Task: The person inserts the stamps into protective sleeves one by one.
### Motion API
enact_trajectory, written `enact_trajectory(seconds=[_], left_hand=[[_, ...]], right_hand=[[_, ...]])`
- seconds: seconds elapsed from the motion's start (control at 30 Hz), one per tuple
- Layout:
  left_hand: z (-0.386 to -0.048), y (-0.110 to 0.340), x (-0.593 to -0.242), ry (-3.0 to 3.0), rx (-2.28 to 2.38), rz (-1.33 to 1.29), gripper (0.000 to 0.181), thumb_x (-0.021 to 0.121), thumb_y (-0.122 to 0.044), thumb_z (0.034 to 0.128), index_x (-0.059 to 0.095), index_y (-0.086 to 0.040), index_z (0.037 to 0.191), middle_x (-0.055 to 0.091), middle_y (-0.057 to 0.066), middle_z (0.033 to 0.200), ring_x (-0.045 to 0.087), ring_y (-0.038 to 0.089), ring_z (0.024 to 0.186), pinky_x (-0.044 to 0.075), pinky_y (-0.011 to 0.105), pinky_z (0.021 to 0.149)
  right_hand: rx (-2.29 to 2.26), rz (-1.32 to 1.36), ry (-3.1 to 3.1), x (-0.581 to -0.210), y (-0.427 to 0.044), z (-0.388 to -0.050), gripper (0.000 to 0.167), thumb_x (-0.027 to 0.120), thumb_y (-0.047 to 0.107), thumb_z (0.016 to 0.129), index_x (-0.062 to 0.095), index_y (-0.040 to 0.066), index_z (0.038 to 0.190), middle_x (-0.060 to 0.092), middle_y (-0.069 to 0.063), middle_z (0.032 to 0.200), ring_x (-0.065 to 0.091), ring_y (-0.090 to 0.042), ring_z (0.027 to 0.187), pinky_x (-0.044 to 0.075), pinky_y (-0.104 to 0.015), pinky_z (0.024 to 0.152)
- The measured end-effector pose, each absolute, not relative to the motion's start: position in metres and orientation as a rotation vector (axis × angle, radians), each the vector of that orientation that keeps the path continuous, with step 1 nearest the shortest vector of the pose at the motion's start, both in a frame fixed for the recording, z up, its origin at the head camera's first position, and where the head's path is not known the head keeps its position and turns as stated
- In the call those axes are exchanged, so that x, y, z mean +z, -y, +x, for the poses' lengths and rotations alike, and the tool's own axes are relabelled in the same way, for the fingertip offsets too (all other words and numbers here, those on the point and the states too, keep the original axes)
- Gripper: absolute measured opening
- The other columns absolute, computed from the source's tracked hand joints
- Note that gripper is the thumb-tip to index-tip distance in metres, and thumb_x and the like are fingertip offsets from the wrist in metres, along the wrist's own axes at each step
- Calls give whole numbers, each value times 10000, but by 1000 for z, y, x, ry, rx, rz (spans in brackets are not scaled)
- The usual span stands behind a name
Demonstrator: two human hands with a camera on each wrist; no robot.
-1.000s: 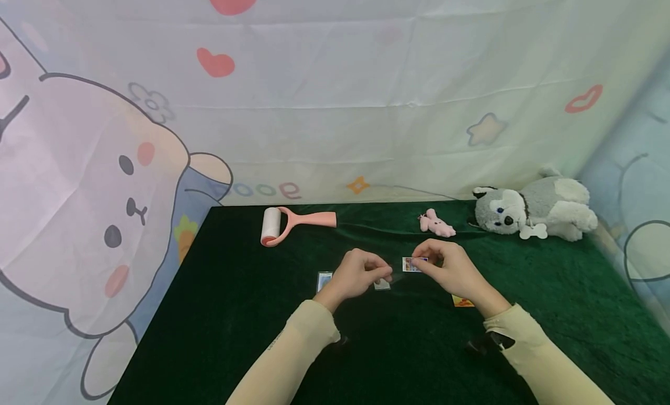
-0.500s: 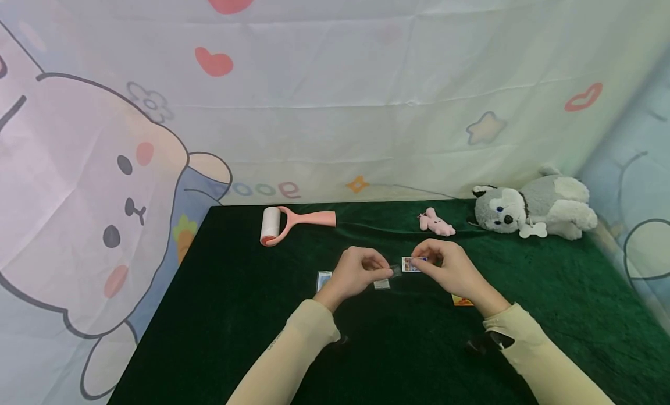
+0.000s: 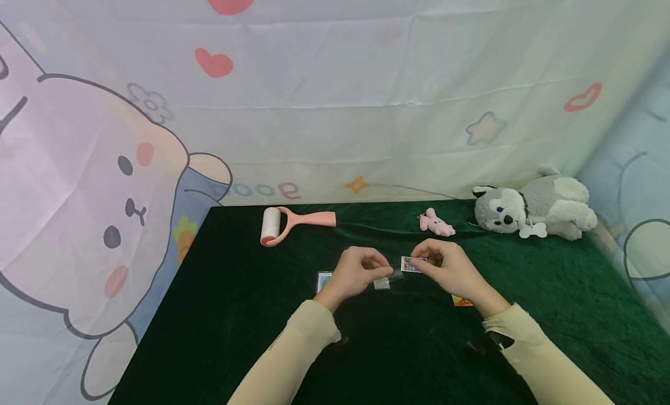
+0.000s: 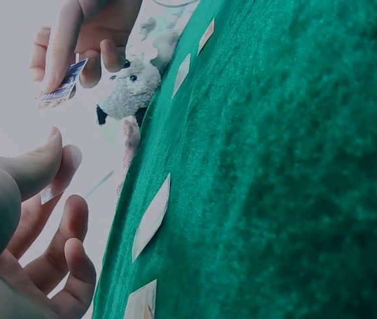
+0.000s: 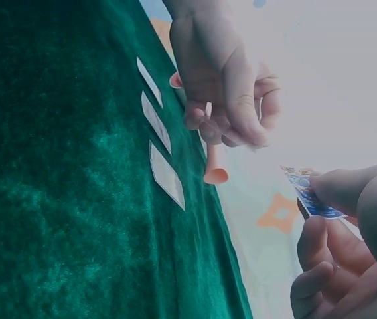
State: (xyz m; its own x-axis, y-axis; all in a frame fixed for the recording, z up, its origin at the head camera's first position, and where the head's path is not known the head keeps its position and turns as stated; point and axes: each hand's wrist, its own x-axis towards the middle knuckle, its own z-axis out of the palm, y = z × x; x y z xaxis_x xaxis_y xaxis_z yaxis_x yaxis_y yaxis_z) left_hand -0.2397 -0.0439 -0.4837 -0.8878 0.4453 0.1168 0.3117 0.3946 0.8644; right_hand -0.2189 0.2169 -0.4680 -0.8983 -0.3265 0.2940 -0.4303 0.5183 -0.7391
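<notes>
In the head view, my left hand [image 3: 361, 272] pinches a small clear plastic sleeve [image 3: 398, 273] between thumb and index finger. Its other fingers are loosely curled, as the left wrist view shows. Opposite it, my right hand [image 3: 451, 269] pinches a small printed card [image 3: 410, 265], blue on one part in the right wrist view [image 5: 318, 194]. Card and sleeve are held above the table with a narrow gap between them. Below the hands lie a blue-and-white card [image 3: 324, 280], a pale sleeved card [image 3: 381, 284] and an orange-yellow card [image 3: 462, 301], each partly covered by a hand or arm.
A dark green cloth [image 3: 235, 323] covers the table. Toward its back edge lie a pink lint roller [image 3: 309, 219], a small pink plush toy [image 3: 437, 223] and a grey-white plush dog [image 3: 539, 207]. A printed curtain [image 3: 340, 102] hangs behind.
The clear sleeve has turned and shows more plainly between the hands. The card in my right hand has edged slightly left, while both hands stay nearly in place.
</notes>
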Motion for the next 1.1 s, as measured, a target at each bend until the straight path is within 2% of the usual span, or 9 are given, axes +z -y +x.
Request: enact_trajectory(seconds=[0.4,1.1], left_hand=[[-239,44,-484,-2520,1547,653,63,847,-266,916,794,-237,934,746,-104,850,676,121,792,557,316,718],[-239,41,-483,-2543,1537,597,75,846,-291,916,804,-230,899,754,-111,818,687,110,791,554,311,729]], right_hand=[[1351,650,2642,-467,-217,-216,70,741,184,1003,727,131,1045,662,4,869,543,-140,677,454,-270,588],[1408,628,2639,-464,-218,-213,77,733,170,1006,720,106,1045,689,-22,879,544,-146,648,461,-268,566]])
